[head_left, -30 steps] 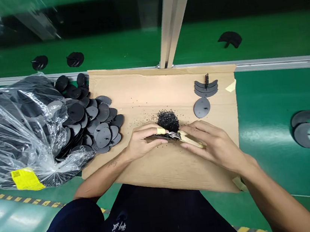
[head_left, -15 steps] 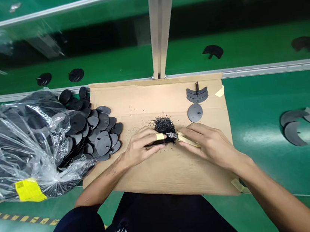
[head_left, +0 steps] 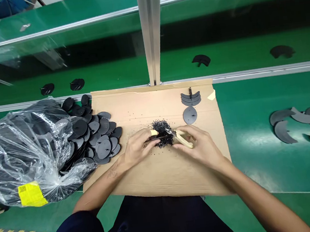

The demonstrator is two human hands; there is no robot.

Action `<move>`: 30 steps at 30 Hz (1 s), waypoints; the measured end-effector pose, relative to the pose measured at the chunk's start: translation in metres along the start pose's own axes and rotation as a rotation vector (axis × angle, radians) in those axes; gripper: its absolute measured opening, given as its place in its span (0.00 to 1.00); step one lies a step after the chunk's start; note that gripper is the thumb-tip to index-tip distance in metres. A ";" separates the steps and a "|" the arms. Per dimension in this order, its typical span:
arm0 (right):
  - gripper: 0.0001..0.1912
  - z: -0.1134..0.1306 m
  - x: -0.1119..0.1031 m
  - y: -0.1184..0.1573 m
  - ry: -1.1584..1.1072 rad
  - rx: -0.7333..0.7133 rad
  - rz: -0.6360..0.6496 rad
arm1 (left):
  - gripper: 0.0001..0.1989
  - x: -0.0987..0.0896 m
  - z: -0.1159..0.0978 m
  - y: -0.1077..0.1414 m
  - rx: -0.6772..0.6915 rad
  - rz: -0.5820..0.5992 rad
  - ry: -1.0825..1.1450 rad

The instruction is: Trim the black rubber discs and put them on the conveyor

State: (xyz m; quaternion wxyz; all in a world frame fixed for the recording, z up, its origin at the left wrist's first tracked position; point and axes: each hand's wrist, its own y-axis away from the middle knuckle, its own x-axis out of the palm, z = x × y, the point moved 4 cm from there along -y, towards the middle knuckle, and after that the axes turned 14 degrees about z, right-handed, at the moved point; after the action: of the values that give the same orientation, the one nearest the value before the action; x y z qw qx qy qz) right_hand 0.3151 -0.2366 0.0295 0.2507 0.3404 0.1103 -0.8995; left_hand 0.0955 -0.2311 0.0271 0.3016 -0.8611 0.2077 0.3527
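My right hand is closed round the cream-handled cutting pliers, whose handles stand apart. Their metal jaws point left, over a heap of small black plastic bits. Pinched between the thumb and fingers of my left hand is a thin dark plastic piece, seen edge-on and partly hidden by the fingers. Yellow tape wraps one left fingertip. Both hands are above a cardboard sheet. The jaws are close to the piece; whether they touch it I cannot tell.
Left of my hands, black oval discs spill from a clear plastic bag. On the cardboard's far right lie a grey disc and curved pieces. More curved pieces lie on the green table. A metal post rises behind.
The pliers' handles have spread apart in my right hand and now show more fully. My left hand still pinches the dark piece. The whole view has shifted slightly.
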 end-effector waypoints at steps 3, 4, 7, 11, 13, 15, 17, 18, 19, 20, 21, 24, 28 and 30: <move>0.14 0.004 0.012 -0.004 -0.100 -0.026 -0.086 | 0.09 0.006 -0.001 0.000 -0.056 -0.053 0.206; 0.13 0.008 0.014 -0.006 -0.083 -0.062 -0.100 | 0.11 0.008 0.000 0.000 -0.079 -0.057 0.284; 0.11 0.020 0.015 -0.010 0.113 -0.212 -0.127 | 0.16 0.011 0.003 0.000 -0.123 -0.026 0.427; 0.09 0.039 0.016 -0.006 0.458 -0.363 -0.168 | 0.15 0.004 -0.001 -0.003 -0.024 0.117 0.194; 0.11 0.047 0.015 -0.002 0.487 -0.402 -0.152 | 0.15 0.002 -0.005 -0.004 0.039 0.182 0.044; 0.11 0.050 0.008 0.003 0.386 -0.428 -0.096 | 0.16 0.000 -0.006 -0.003 0.063 0.190 -0.012; 0.14 0.047 -0.003 0.007 0.267 -0.424 -0.052 | 0.18 -0.002 -0.005 -0.001 0.060 0.147 0.011; 0.15 0.043 -0.009 0.008 0.245 -0.401 -0.047 | 0.19 -0.003 -0.005 0.001 0.057 0.119 0.039; 0.16 0.038 -0.015 0.008 0.255 -0.367 -0.046 | 0.19 -0.003 -0.004 0.002 0.056 0.098 0.073; 0.16 0.032 -0.019 0.008 0.285 -0.329 -0.043 | 0.19 -0.004 -0.004 0.003 0.058 0.083 0.110; 0.16 0.027 -0.021 0.007 0.321 -0.298 -0.034 | 0.19 -0.004 -0.004 0.004 0.062 0.071 0.147; 0.14 0.018 -0.021 0.004 0.379 -0.279 0.020 | 0.18 -0.005 -0.006 0.004 0.072 0.056 0.230; 0.13 0.020 -0.017 0.002 0.382 -0.302 0.045 | 0.16 -0.005 -0.008 0.003 0.072 0.055 0.273; 0.13 0.021 -0.016 0.001 0.382 -0.304 0.052 | 0.16 -0.005 -0.009 0.003 0.066 0.056 0.283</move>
State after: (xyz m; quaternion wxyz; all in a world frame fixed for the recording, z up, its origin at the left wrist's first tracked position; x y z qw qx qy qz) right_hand 0.3142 -0.2395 0.0562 0.2966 0.4652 0.2810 -0.7853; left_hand 0.0945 -0.2385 0.0346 0.2876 -0.8857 0.2835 0.2292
